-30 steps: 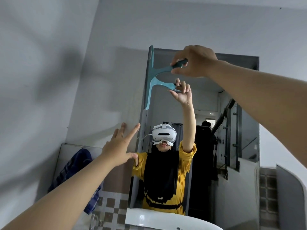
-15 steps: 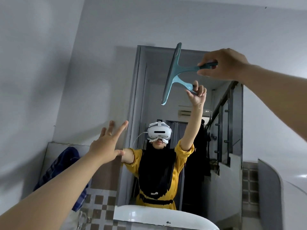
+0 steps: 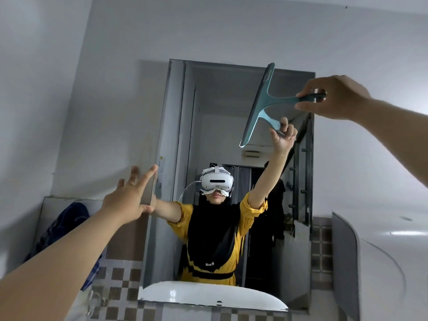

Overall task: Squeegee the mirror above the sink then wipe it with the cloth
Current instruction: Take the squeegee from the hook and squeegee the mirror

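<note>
A tall rectangular mirror (image 3: 208, 126) hangs on the white wall above the sink. My right hand (image 3: 333, 98) grips the dark handle of a teal squeegee (image 3: 259, 103). Its blade stands almost vertical against the glass near the mirror's top right. My left hand (image 3: 129, 198) is spread open, fingertips at the mirror's left edge about halfway up, holding nothing. A blue checked cloth (image 3: 62, 230) hangs at the lower left, beside the mirror. The mirror reflects a person in a yellow top with a white headset.
The sink's white rim shows only as a reflection along the mirror's bottom edge. Brown and white checked tiles (image 3: 120, 288) run under the mirror. A metal tap (image 3: 95, 302) sits at the lower left. A curved white panel (image 3: 370, 262) stands to the right.
My right hand has drawn the squeegee across the top of the mirror from its left edge to near its right edge. My left hand stayed open by the mirror's left edge.
</note>
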`<state>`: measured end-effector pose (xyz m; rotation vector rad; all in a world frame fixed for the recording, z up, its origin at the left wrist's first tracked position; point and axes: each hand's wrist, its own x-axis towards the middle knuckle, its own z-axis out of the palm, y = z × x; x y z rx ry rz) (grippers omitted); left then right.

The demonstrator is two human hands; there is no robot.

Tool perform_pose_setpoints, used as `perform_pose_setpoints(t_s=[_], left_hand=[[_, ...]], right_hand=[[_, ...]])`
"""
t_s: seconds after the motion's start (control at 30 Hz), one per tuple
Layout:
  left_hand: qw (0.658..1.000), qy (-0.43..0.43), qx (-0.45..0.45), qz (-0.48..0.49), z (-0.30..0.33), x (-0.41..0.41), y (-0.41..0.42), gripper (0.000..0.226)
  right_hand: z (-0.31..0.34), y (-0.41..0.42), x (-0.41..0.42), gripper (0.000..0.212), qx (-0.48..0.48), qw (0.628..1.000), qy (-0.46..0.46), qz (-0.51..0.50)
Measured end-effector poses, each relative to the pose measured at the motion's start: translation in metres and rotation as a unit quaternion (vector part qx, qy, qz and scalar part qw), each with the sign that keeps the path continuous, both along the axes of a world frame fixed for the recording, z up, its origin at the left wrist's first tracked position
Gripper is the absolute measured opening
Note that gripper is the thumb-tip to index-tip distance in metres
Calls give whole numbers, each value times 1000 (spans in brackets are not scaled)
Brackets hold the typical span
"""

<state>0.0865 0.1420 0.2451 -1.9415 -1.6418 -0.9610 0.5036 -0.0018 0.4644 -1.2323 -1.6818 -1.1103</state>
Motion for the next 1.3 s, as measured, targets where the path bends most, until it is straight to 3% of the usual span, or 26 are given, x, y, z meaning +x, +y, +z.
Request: perform_pose_setpoints(t_s=[0.4, 0.67, 0.93, 1.13, 1.3], left_hand=[[1000, 8, 8, 26, -2, -1, 12, 120], [999, 0, -10, 31, -1, 2, 10, 117], [1000, -4, -17, 14, 0, 4, 3, 116], [1000, 1, 7, -22, -3, 2, 1, 113], [1000, -12, -5, -28, -3, 4, -3, 107]], right_hand=[[-27, -23, 67, 18, -10, 996, 90, -20], [-76, 4, 37, 25, -15, 984, 175, 35], [-113, 35, -52, 19, 45, 928, 354, 108], [-117, 44, -111, 12, 97, 847, 496, 168], [-129, 54, -165, 11, 113, 801, 542, 227]])
